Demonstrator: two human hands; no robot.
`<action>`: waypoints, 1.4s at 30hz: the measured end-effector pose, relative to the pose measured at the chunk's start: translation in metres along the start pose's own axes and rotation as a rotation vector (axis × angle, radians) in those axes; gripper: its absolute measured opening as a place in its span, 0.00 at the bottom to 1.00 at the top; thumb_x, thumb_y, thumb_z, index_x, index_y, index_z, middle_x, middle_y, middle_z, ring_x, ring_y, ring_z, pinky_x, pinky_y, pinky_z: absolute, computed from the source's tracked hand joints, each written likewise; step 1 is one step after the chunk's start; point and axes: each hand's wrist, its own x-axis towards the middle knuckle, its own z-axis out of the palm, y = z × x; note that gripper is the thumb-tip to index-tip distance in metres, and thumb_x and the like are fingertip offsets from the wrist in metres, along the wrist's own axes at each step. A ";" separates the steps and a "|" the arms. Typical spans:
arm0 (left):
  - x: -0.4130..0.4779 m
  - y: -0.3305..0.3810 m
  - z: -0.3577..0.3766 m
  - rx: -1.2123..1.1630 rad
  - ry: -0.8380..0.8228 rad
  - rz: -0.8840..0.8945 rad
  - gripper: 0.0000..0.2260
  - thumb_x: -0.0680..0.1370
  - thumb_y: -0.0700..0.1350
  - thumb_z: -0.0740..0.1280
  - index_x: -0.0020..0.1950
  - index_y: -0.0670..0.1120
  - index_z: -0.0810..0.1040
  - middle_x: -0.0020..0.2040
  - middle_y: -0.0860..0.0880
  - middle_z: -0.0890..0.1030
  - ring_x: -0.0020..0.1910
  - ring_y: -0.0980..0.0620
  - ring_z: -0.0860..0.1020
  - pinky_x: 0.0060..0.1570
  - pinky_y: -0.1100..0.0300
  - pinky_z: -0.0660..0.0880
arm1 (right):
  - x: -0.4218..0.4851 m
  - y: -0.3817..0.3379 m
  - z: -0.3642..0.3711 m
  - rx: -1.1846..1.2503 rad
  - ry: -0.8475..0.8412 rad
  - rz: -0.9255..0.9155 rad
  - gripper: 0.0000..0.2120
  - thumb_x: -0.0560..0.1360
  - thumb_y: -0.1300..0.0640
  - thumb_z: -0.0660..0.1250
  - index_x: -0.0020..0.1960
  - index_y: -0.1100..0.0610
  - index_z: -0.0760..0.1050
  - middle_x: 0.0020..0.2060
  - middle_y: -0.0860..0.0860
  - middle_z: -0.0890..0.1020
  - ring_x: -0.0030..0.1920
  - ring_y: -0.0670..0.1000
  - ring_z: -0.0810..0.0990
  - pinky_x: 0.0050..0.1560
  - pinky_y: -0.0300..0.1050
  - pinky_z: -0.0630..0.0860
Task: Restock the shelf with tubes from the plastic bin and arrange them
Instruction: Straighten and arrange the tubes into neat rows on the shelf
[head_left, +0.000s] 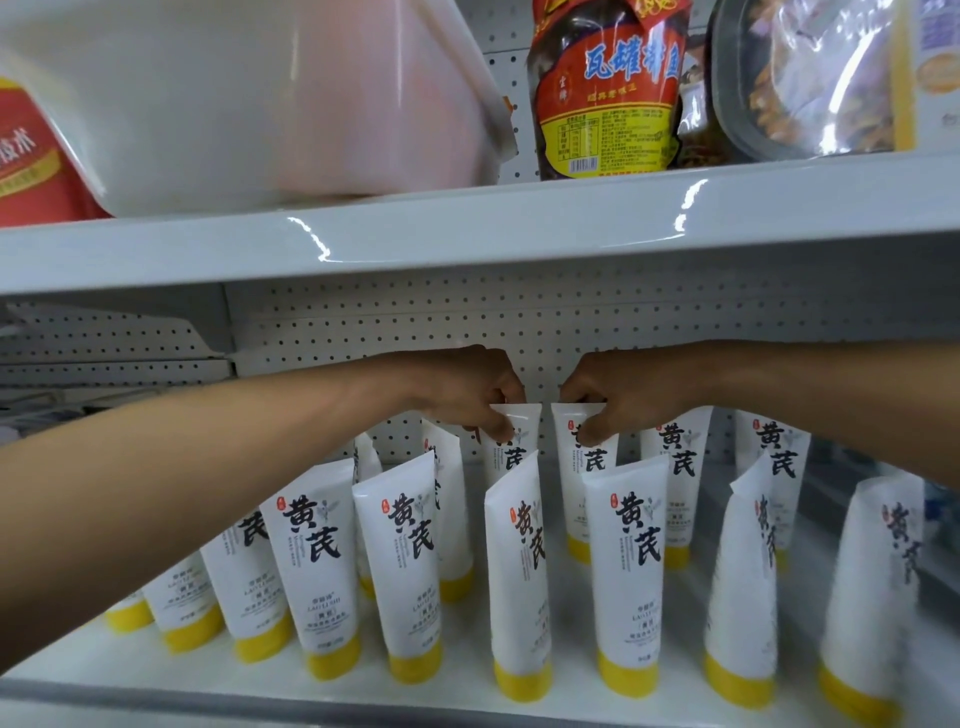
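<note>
Several white tubes with yellow caps stand cap-down in rows on the lower shelf (467, 691). My left hand (462, 387) reaches to the back row and pinches the top edge of one tube (511, 447). Beside it, my right hand (618, 389) pinches the top of the neighbouring back-row tube (587, 467). Both tubes stand upright on the shelf, close to each other against the pegboard. A white plastic bin (249, 98) sits tilted on the upper shelf at the left; its contents are hidden.
The upper shelf board (519, 228) overhangs just above my hands. Snack bags (608, 88) and a clear lidded container (810, 78) stand on it at the right. A red package (31, 156) sits left of the bin. Front-row tubes (628, 582) stand between me and the back row.
</note>
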 end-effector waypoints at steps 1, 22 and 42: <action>-0.001 0.001 0.000 0.006 -0.006 -0.001 0.11 0.76 0.47 0.71 0.57 0.49 0.82 0.53 0.53 0.84 0.51 0.56 0.81 0.57 0.57 0.78 | -0.001 0.000 0.000 -0.001 0.001 0.003 0.05 0.75 0.53 0.69 0.41 0.51 0.77 0.40 0.50 0.83 0.36 0.45 0.77 0.39 0.42 0.73; -0.028 -0.058 -0.015 -0.103 -0.076 -0.056 0.16 0.70 0.60 0.74 0.56 0.59 0.82 0.52 0.60 0.84 0.52 0.59 0.82 0.59 0.52 0.77 | 0.006 -0.030 -0.027 -0.046 0.045 -0.012 0.19 0.75 0.48 0.69 0.64 0.50 0.74 0.54 0.42 0.79 0.54 0.40 0.77 0.62 0.40 0.73; -0.026 -0.069 -0.015 -0.072 0.067 0.060 0.12 0.75 0.42 0.72 0.58 0.43 0.82 0.45 0.53 0.83 0.46 0.54 0.83 0.45 0.59 0.82 | 0.052 -0.059 -0.003 -0.110 0.012 0.078 0.11 0.74 0.54 0.69 0.48 0.63 0.81 0.35 0.54 0.80 0.32 0.44 0.71 0.34 0.38 0.68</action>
